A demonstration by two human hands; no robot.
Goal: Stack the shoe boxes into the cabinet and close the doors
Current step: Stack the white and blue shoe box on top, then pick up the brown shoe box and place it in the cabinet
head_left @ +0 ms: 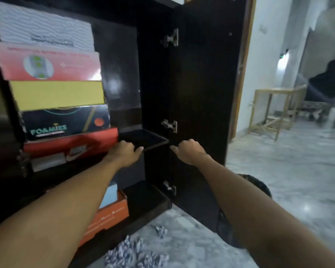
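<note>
Risk: the red box at the bottom of the stack sits skewed, its right corner past the boxes above; I judge a closing door could catch it, or a hard nudge could tip the stack.
Risk, right side: the right door stands wide open at centre frame; swinging it in while the left hand is at the shelf edge could trap fingers.
Left hand pose: arm stretched forward from lower left, fingers curled loosely at the shelf's front edge beside the red box; whether the grip closes on anything, I cannot tell.
Right hand pose: arm extended from lower right, index finger pointing left at the door's inner face near the middle hinge, other fingers curled, pinching nothing.
Boxes: five stacked in the cabinet at left of frame; an orange box lies on the bottom shelf.
Doors: not yet closed.
</note>
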